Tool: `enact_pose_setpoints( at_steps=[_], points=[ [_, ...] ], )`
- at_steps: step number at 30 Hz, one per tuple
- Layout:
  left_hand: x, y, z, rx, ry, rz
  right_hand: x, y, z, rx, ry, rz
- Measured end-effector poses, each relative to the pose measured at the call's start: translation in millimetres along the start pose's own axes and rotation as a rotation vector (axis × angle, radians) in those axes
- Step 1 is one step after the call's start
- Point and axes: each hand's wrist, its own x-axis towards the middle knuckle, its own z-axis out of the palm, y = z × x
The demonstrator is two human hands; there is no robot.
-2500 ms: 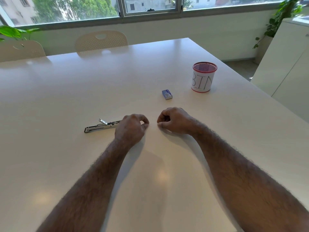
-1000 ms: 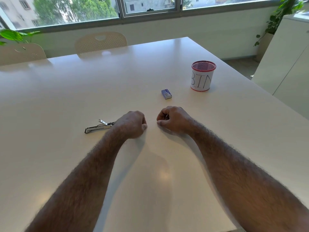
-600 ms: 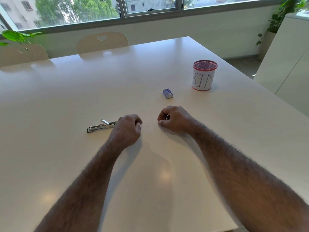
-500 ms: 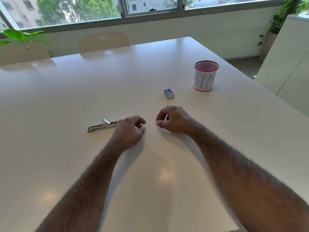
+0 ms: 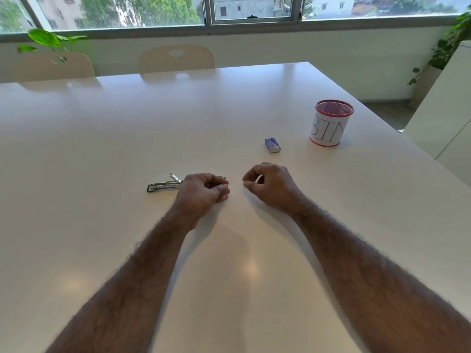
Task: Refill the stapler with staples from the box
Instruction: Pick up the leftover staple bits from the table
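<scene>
The metal stapler [image 5: 163, 186] lies flat on the white table [image 5: 127, 138], its top arm raised a little. My left hand [image 5: 204, 193] is curled over the stapler's right end, and a small metal tip shows past my index finger. Just to the right, my right hand [image 5: 271, 183] rests on the table with its fingers curled. It pinches a small pale strip of staples [image 5: 259, 179], mostly hidden inside the fingers. The small blue staple box [image 5: 272, 145] sits closed farther back, apart from both hands.
A white cup with a red mesh rim, marked BIN [image 5: 331, 123], stands at the back right near the table's right edge. Two beige chairs [image 5: 175, 58] stand behind the far edge. A white cabinet [image 5: 448, 110] is to the right.
My left hand loosened its fingers briefly, then curled again over the stapler's end. The right hand stayed almost still. The stapler, box and cup have not moved.
</scene>
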Motion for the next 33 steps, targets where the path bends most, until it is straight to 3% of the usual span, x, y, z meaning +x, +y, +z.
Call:
enact_pose_setpoints(
  at_steps=[2,5,12,20,33],
  points=[
    [1.3,-4.0,-2.4,0.273,0.052,0.109,0.6,4.0,-1.9,-0.069,-0.011,0.025],
    [0.6,-4.7,-3.3,0.424,0.044,0.199,-0.3,2.1,-0.7,-0.112,-0.074,0.002],
    [-2.7,-8.7,-5.6,0.225,0.031,0.138,1.6,-8.6,6.5,-0.217,-0.136,-0.015],
    [-4.0,-12.6,-3.4,0.225,0.043,0.215,11.3,-22.3,12.2,-0.329,-0.159,0.116],
    [-4.2,-15.1,-0.5,0.351,0.068,0.317,-2.1,-30.0,19.5,-0.412,-0.032,0.092]
  ],
)
